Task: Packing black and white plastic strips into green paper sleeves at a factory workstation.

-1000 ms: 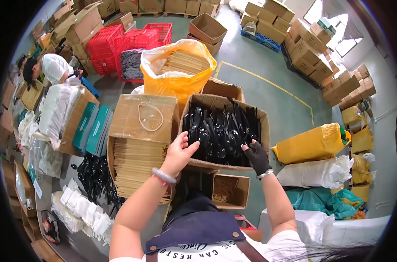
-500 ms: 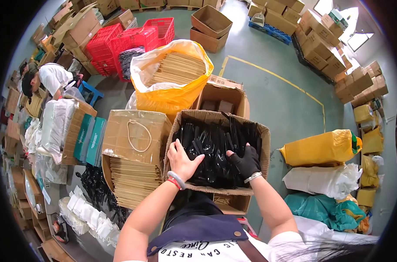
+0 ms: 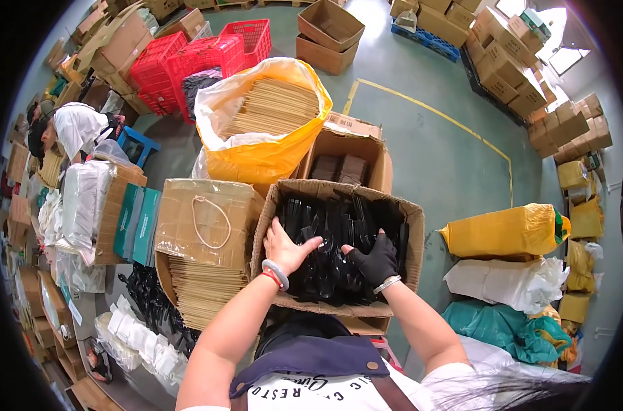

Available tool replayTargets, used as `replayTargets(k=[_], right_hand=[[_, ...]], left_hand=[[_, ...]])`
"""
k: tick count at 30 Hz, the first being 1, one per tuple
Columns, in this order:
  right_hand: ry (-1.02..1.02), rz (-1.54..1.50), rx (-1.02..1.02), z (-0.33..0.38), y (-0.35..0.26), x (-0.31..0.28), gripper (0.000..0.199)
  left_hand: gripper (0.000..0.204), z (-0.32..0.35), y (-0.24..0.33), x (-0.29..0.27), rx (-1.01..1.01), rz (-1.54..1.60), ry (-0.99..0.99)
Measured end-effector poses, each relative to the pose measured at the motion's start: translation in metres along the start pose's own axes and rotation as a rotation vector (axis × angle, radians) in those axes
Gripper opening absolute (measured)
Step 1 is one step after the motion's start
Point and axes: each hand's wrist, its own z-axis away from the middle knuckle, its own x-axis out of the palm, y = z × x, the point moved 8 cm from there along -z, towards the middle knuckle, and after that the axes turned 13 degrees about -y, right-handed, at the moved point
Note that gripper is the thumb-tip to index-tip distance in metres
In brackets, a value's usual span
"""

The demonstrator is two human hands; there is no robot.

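Co-worker [image 3: 79,130]: at the far left, in a white top, leaning over stacked goods.
Teal boxes [image 3: 147,233]: two, side by side against an open carton.
Black cutlery pile [image 3: 150,288]: heaped below the teal boxes, near white-wrapped bundles [image 3: 139,335].
Taped carton [image 3: 181,198]: just left of the spoon box, with a pale loop on top; tan sticks [image 3: 205,291] lie packed in rows along its near side.
Yellow sack [image 3: 263,161]: beyond the taped carton, its white mouth open, more sticks inside.
Left hand [image 3: 287,250]: bare, open, thumb spread from the fingers, at the left inner side of the spoon box; grey bangle [image 3: 279,272] on the wrist.
Black plastic spoons [image 3: 325,240]: jumbled inside the open cardboard spoon box [image 3: 414,240], between both hands.
Right hand [image 3: 372,262]: in a black fingerless glove, open, thumb apart, over the spoons; firm contact cannot be told.
Sacks at right: yellow [image 3: 503,231], white [image 3: 496,279] and teal [image 3: 486,325], one nearer than the next.
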Motion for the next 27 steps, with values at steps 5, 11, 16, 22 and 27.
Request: replayTargets(k=[5,11,16,22,27], right_hand=[[-0.104,0.043,0.039,0.004,-0.005,-0.001,0.106],[-0.158,0.012,0.068,0.007,-0.013,-0.002,0.104],[-0.134,-0.048,0.038,0.006,-0.007,0.008,0.107],[-0.168,-0.182,0.071,0.003,-0.011,0.007,0.103],[-0.279,-0.242,0.043,-0.013,-0.007,0.017,0.083]], left_hand=[[0.118,-0.014,-0.005,0.000,-0.104,0.039,-0.114],[0.108,-0.029,-0.018,0.007,-0.056,0.118,-0.143],[0.091,-0.034,-0.027,0.019,0.066,0.232,-0.086],[0.075,-0.042,-0.030,0.028,0.020,0.494,-0.363],[0.068,-0.036,-0.016,0.024,0.118,0.631,-0.440]])
